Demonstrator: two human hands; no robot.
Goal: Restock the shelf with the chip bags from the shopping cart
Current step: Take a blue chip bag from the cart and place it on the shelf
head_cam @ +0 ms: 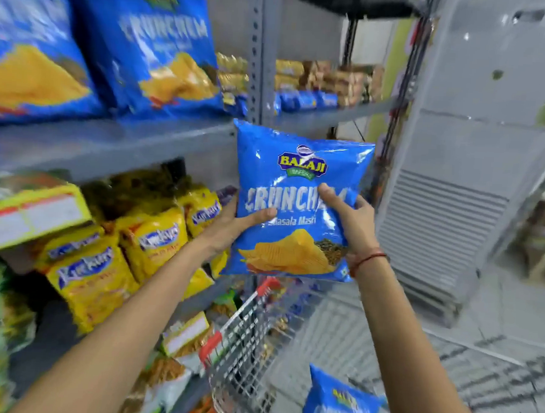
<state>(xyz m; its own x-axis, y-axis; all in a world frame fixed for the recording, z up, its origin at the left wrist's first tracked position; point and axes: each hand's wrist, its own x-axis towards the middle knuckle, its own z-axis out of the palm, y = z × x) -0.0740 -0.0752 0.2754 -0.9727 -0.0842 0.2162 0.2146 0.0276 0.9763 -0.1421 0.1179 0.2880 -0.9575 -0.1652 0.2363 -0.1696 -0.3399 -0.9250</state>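
Note:
I hold a blue Balaji Crunchem chip bag (298, 176) upright in the air in front of the grey shelf upright. My left hand (232, 226) grips its left edge, thumb across the front. My right hand (349, 216) grips its right side. Two matching blue bags (153, 48) stand on the upper grey shelf (110, 144) to the left. Below my arms is the wire shopping cart (249, 331) with red corner trim. Another blue chip bag (339, 405) lies in it at the bottom of the view.
Yellow Kurkure bags (155, 241) and a yellow box (27, 212) fill the shelf below. Small packets (305, 99) line a shelf further back. A tall grey cooling unit (476, 154) stands to the right of the cart on the tiled floor.

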